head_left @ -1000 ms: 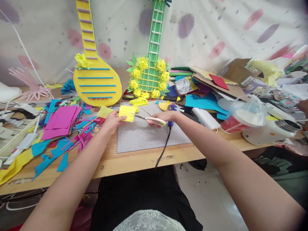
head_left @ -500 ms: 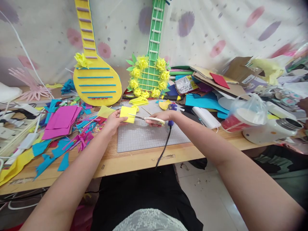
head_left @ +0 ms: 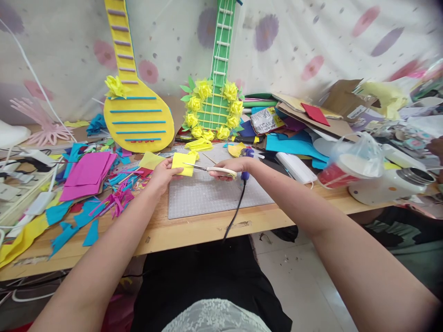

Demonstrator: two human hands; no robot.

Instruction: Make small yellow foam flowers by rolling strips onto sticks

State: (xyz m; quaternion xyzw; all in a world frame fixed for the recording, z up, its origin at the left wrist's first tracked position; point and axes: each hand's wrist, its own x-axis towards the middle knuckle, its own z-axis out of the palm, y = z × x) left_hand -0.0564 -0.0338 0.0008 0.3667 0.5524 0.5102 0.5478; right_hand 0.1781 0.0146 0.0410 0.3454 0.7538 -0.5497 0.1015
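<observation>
My left hand (head_left: 166, 173) is closed on the left edge of a square piece of yellow paper (head_left: 182, 160), held above a grey cutting mat (head_left: 207, 203). My right hand (head_left: 230, 168) grips white-handled scissors (head_left: 221, 172), whose blades point left and lie over the right side of the paper. Just behind my right wrist is a purple glue gun (head_left: 245, 176), partly hidden, with its dark cord running off the table's front edge. Yellow paper strips (head_left: 199, 145) lie on the far side of the mat.
A yellow cardboard lute (head_left: 138, 124) and a green one (head_left: 216, 108) ringed with yellow paper flowers lean at the back. Magenta sheets (head_left: 88, 177) and coloured scraps cover the left. A white power bank (head_left: 296, 168), a bagged cup (head_left: 346, 170) and a bottle (head_left: 377, 191) stand right.
Both hands, the paper and the scissors keep nearly the same place. The whole view has shifted very slightly.
</observation>
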